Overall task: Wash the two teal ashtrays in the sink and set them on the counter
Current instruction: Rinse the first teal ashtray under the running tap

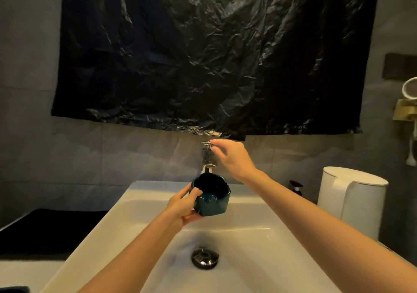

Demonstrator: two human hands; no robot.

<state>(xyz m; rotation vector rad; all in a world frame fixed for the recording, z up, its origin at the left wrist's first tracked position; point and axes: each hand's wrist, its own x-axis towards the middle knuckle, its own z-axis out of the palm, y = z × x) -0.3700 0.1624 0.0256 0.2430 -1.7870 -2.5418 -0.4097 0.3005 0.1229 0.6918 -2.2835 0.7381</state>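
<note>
My left hand (184,207) grips a teal ashtray (212,196) by its left side and underside, holding it tilted over the back of the white sink (248,243), just below the chrome faucet (208,157). My right hand (232,159) reaches up beside the faucet, with its fingertips on the handle at the top and fingers spread. Only one teal ashtray is clearly in sight. A dark teal edge (13,289) shows at the bottom left corner; I cannot tell what it is.
The sink has a chrome drain plug (205,256) in its middle. A dark mat (45,231) covers the counter on the left. At the right stand a white kettle (352,200) and a small pump bottle (296,187). Black plastic sheeting (214,55) hangs on the wall.
</note>
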